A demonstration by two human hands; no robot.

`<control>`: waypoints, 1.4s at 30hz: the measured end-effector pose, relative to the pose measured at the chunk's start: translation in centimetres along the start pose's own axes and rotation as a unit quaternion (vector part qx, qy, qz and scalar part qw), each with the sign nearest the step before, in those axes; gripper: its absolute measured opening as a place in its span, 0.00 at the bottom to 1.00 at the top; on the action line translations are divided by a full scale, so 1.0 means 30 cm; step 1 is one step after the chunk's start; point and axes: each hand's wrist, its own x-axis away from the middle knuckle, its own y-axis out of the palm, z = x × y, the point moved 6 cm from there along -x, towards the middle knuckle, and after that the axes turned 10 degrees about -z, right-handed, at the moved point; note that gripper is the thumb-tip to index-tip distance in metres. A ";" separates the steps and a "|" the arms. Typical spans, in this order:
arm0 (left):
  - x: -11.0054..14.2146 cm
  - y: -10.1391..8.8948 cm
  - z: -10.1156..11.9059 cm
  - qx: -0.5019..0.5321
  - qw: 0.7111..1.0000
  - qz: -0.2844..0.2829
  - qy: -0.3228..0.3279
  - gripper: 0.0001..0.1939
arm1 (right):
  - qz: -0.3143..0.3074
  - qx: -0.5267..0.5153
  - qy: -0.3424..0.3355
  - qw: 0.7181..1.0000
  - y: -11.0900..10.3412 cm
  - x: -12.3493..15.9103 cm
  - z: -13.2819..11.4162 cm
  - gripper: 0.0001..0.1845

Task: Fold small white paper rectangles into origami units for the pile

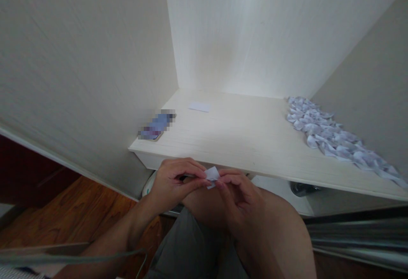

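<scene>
Between my two hands, just in front of the shelf's edge and above my knees, is a small piece of folded white paper [212,174]. My left hand [180,181] pinches its left side between thumb and fingers. On the right side, my right hand [237,189] grips it the same way, with the thumb at its lower edge. The fingertips of both hands cover part of the folds. A flat white paper strip [199,107] lies toward the back of the shelf.
Many folded white paper pieces [334,136] are heaped along the right side of the pale shelf [242,130]. A phone [157,126] lies at its left end. Walls enclose the shelf at left, back and right. Below it, a dark round object [301,189] shows on a lower surface.
</scene>
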 end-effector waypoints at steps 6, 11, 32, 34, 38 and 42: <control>0.001 0.021 -0.018 0.065 0.997 -0.008 -0.048 0.05 | -0.019 -0.038 0.089 0.995 -0.006 -0.016 -0.007 0.07; 0.010 0.035 -0.046 0.111 0.987 0.014 -0.117 0.09 | 0.012 -0.111 0.150 0.982 -0.001 -0.014 0.034 0.04; 0.005 0.067 -0.054 0.201 0.949 -0.001 -0.244 0.05 | 0.025 -0.174 0.173 0.969 -0.004 -0.015 0.049 0.02; 0.008 0.067 -0.056 0.202 0.948 0.010 -0.248 0.05 | 0.027 -0.178 0.164 0.970 0.000 -0.014 0.056 0.01; 0.009 0.066 -0.051 0.193 0.949 0.017 -0.250 0.04 | 0.029 -0.185 0.156 0.970 0.010 -0.015 0.066 0.01; 0.008 0.064 -0.046 0.183 0.949 0.021 -0.254 0.04 | 0.037 -0.206 0.157 0.965 0.019 -0.016 0.079 0.03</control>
